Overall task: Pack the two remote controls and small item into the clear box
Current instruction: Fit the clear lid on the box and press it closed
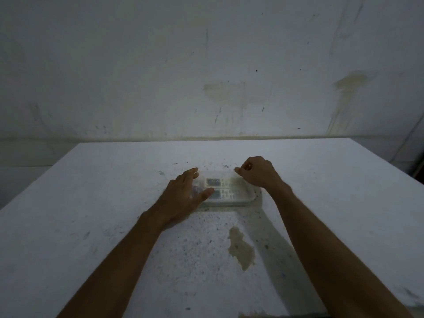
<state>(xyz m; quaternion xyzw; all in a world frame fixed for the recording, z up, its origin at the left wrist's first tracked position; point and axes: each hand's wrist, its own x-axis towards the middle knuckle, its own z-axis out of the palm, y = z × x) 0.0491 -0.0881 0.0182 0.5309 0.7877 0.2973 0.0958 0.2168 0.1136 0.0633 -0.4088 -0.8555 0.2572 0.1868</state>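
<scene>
Head view: both remotes (220,188) are lying packed in the box (249,195), being pressed by the flat, spread left hand (183,196) and the curled right hand (258,172), with sealing apparently left; the small item is not being made out.

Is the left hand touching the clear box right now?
Touching. The head view shows the left hand lying flat over the left end of the clear box, thumb on top.
</scene>
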